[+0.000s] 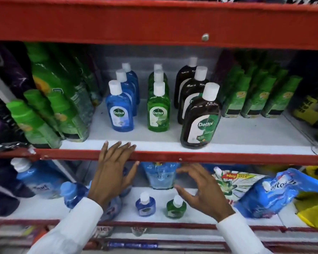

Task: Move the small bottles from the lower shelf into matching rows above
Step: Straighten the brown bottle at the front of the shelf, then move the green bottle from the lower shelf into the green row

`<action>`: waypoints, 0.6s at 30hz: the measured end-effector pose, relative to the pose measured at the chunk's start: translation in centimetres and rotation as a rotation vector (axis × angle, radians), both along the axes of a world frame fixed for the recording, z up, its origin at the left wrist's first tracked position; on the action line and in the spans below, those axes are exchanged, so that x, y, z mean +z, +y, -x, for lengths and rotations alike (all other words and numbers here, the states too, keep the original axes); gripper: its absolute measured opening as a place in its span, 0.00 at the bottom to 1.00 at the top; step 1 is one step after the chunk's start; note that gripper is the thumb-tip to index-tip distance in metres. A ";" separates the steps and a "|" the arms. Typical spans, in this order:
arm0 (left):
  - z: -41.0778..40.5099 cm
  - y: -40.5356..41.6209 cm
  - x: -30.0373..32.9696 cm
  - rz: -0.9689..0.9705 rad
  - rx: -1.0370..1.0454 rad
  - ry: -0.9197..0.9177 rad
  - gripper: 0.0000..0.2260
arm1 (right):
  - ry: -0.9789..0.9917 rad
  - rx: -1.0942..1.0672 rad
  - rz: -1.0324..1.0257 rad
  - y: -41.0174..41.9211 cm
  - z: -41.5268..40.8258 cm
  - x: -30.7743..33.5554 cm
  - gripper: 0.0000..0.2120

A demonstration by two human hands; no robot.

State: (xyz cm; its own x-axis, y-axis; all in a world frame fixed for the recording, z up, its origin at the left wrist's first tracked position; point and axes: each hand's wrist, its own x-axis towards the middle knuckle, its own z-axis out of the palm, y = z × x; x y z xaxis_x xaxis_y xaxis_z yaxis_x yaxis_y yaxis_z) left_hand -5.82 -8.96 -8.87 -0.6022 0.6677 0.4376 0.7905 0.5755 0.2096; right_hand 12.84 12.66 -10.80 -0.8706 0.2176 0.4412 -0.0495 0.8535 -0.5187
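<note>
Two small bottles with white caps stand on the lower shelf [44, 208]: a blue one [145, 205] and a green one [175, 208] to its right. On the upper shelf [154, 138] three rows run front to back: blue bottles [120, 109], green bottles [158, 110] and dark brown bottles [200, 118]. My left hand [114, 171] rests flat over the red shelf edge [228, 158], fingers spread, holding nothing. My right hand [202, 189] hovers open just above and right of the green small bottle, not touching it.
Tall green bottles [53, 107] crowd the upper shelf's left, more green bottles [255, 96] its right. Below lie a blue refill bottle [40, 178], a blue pouch [160, 175], a white-green packet [235, 182], a blue softener pouch [275, 193] and a yellow bag [312, 215].
</note>
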 end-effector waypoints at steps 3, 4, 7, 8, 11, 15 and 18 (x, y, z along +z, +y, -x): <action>-0.1 0.0 0.0 0.014 0.008 -0.023 0.22 | -0.476 0.047 0.029 0.3 0.0 -3.5 0.31; -0.1 0.0 0.0 0.017 0.009 -0.027 0.22 | -0.575 0.044 0.032 0.3 0.1 -4.6 0.34; -0.1 -0.3 0.1 0.028 0.011 -0.019 0.22 | -0.720 -0.013 0.061 0.0 0.8 -7.7 0.33; -0.1 -0.4 0.2 0.034 0.010 -0.012 0.22 | -0.732 -0.029 0.071 0.0 1.0 -8.3 0.30; 0.1 -0.4 0.5 0.033 0.017 -0.009 0.21 | -0.714 -0.068 0.094 0.2 1.9 -9.0 0.23; 0.4 -0.9 0.6 -0.002 0.006 -0.020 0.20 | -0.577 -0.116 0.141 -0.7 1.9 -5.9 0.23; 0.7 -1.8 0.4 -0.019 -0.007 -0.024 0.20 | -0.419 -0.140 0.168 -1.5 1.1 -0.1 0.25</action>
